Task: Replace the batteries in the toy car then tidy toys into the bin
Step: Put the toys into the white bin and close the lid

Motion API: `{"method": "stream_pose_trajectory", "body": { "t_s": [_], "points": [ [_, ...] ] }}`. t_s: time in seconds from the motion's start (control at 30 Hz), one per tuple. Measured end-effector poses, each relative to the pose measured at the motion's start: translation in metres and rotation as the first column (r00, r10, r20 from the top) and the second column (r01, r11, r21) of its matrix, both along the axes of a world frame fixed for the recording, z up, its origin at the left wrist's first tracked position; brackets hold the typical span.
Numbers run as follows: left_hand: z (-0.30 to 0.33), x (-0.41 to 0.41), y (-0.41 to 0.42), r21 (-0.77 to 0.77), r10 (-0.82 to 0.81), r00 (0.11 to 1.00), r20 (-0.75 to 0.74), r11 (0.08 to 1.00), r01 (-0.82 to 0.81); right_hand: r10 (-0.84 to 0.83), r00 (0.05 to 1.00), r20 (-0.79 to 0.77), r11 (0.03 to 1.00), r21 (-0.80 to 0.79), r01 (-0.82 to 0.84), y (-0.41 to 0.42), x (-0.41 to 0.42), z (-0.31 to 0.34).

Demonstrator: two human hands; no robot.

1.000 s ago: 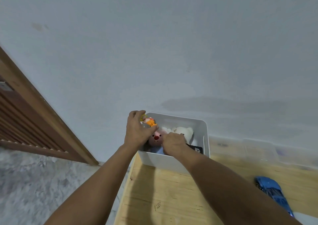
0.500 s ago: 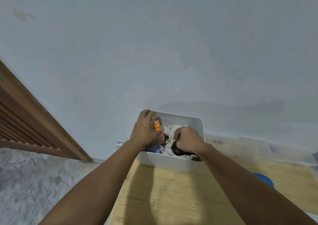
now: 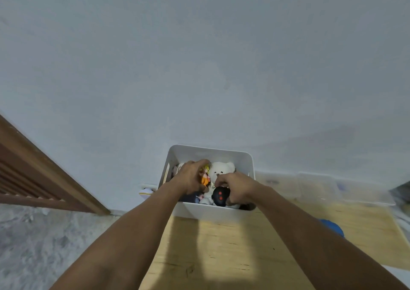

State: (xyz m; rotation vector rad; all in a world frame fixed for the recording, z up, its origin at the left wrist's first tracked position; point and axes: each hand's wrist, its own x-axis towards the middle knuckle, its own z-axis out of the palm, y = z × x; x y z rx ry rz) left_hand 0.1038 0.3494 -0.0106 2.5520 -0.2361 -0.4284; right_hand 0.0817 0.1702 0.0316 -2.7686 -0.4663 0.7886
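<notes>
Big pale wall (image 3: 199,57) fills the top of the view, twelve o'clock all the way across. Down at nine o'clock, a brown wooden louvred door (image 3: 26,174) slants in, with grey speckled floor (image 3: 44,245) beneath it at seven to eight o'clock. The light wooden table (image 3: 233,252) takes the six o'clock ground, both forearms reaching out over it.

Centre of the action, just below the middle: the white bin (image 3: 210,154) sits at the table's far edge against the wall, open on top and packed with toys. At three o'clock from the bin, clear plastic containers (image 3: 317,185) line the wall.

Both hands are down inside the bin, close together but not touching. The left hand (image 3: 190,179) has its fingers curled round a small orange and yellow figure (image 3: 205,176) on the bin's left side. The right hand (image 3: 238,187) grips a round black toy with red dots (image 3: 220,196) at the near wall, fingers bent over its top. Between and behind the two hands, a white teddy bear (image 3: 221,170) faces up, its muzzle showing.

And the toy car (image 3: 332,226)? Only a blue sliver of it peeks out at four o'clock, on the table behind the right forearm, well apart from the bin.
</notes>
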Motion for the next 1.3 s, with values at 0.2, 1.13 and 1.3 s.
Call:
{"method": "stream_pose_trajectory", "body": {
  "t_s": [0.2,1.13,1.3],
  "points": [
    [-0.006,0.003,-0.004,0.109,-0.006,1.0,0.026,0.994,0.003,0.063,0.997,0.05,0.997,-0.054,-0.061,0.002,-0.003,-0.006],
    [0.013,-0.015,0.011,0.21,0.227,0.966,-0.127,0.957,-0.198,-0.019,0.99,0.137,1.0,-0.016,0.021,0.001,-0.011,-0.013],
    [0.018,-0.018,0.014,0.248,0.171,0.985,-0.031,0.956,-0.158,-0.063,0.981,0.185,0.997,0.06,0.052,-0.009,-0.009,-0.003]
  ]
}}
